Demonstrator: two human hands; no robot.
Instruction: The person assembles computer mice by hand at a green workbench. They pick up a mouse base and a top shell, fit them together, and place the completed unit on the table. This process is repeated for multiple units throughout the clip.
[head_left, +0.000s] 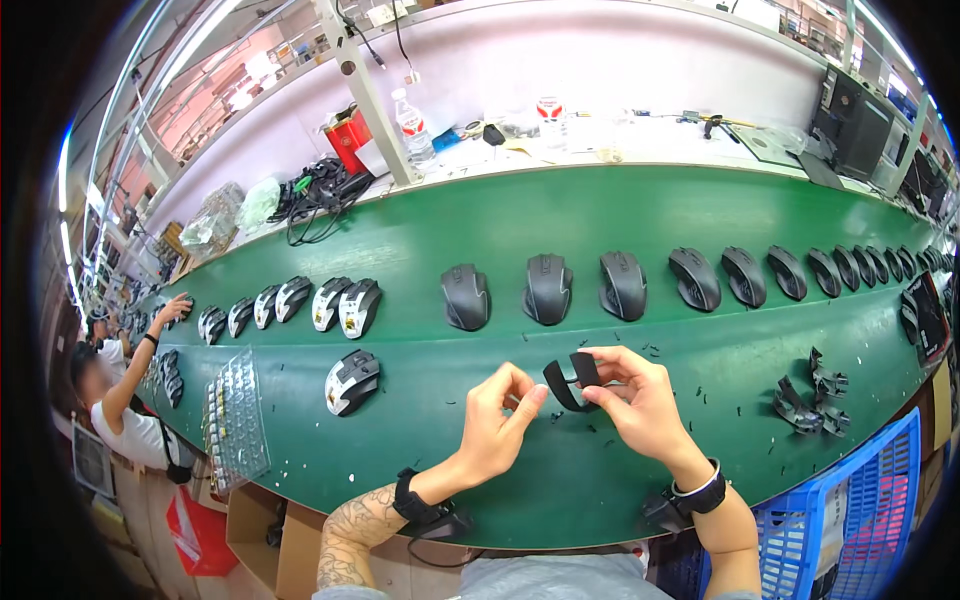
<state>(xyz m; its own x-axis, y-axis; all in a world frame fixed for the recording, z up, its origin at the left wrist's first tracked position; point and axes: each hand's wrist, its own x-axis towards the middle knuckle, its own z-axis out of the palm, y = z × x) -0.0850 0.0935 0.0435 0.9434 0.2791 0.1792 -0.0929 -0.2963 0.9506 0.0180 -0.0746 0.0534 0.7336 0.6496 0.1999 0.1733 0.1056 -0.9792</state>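
Observation:
My right hand point(640, 405) grips a black curved plastic shell piece point(583, 369) between thumb and fingers, above the green bench. Just left of it, my left hand point(500, 420) is closed with thumb and forefinger pressed together; whatever they may pinch is too small to make out. Beyond my hands stands a spaced row of black computer mice, the closest being a mouse point(624, 286) straight ahead. To the left sits a partly assembled mouse point(353, 383) with a white section showing. Small black scraps point(654, 351) are scattered around my hands.
Several black plastic parts point(800, 410) are piled at the right. A clear tray point(240, 415) lies at the left near a co-worker's outstretched arm point(137, 365). Half-built mice point(360, 308) line the far left. A blue crate point(830, 510) stands against the bench's right front edge point(760, 500).

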